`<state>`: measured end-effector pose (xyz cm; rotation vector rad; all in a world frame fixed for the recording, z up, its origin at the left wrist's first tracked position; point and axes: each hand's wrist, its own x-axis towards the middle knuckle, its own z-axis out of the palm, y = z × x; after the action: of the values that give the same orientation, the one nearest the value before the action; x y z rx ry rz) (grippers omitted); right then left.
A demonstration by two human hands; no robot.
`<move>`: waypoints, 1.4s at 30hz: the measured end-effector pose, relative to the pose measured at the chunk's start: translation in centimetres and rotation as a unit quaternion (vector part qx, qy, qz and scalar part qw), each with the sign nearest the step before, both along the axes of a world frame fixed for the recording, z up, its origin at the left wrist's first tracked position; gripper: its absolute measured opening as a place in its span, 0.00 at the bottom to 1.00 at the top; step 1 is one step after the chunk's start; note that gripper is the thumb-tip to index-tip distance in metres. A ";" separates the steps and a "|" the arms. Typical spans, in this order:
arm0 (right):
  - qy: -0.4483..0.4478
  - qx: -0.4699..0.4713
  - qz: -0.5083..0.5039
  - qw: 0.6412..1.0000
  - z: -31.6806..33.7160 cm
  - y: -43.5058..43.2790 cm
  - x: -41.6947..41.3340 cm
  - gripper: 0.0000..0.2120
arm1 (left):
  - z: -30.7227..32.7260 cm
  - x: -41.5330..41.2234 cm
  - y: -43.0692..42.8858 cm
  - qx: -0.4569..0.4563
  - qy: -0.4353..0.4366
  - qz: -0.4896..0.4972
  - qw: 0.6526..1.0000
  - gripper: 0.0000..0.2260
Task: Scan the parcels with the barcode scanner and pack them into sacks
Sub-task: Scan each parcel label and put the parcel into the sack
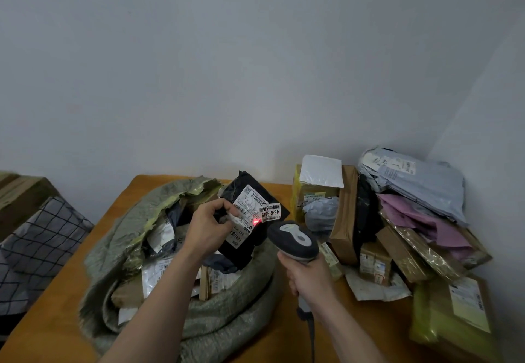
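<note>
Left grip (208, 227): fingers and thumb curled, pinching the left edge of the parcel (244, 249) and holding it up
Right grip (308, 280): closed tight all the way round the scanner (294, 239) handle
Parcel: a black bag in the left grip, tilted, up and to the left of the right grip
Label (250, 209): white, on the side of the parcel we can see, just right of the left grip's fingers
Red light (256, 222): a small glowing spot on the label, between the two grips
Scanner: grey, its head sticks up out of the right grip and points at the label, close to the parcel but not touching it
Cable (311, 334): runs down from the handle, below the right grip
Sack (227, 314): grey-green, open, lying on the worktop (355, 323) under the left grip, with more parcels inside
Pile (397, 220): boxes and soft bags heaped to the right of the right grip, against the wall (255, 64)
Cloth (42, 237): checked, far to the left of the left grip
</note>
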<state>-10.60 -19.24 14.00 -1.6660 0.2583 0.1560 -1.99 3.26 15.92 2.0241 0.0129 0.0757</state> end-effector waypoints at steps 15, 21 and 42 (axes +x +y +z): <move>0.032 0.021 0.019 0.999 0.0 1.3 0.4 0.17 | -1.1 -0.6 1.4 -0.008 0.026 0.055 0.998 0.16; 0.070 0.012 0.037 0.997 -0.4 3.1 0.6 0.20 | -3.9 -1.3 3.1 -0.060 0.089 0.142 0.984 0.13; 0.133 0.043 -0.102 0.985 -2.8 6.3 4.3 0.07 | -10.7 3.7 2.5 0.354 0.067 -0.002 0.933 0.20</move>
<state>-6.26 -12.95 11.15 -1.5211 0.6135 0.2312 1.68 5.74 5.22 2.7504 0.0775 -0.0723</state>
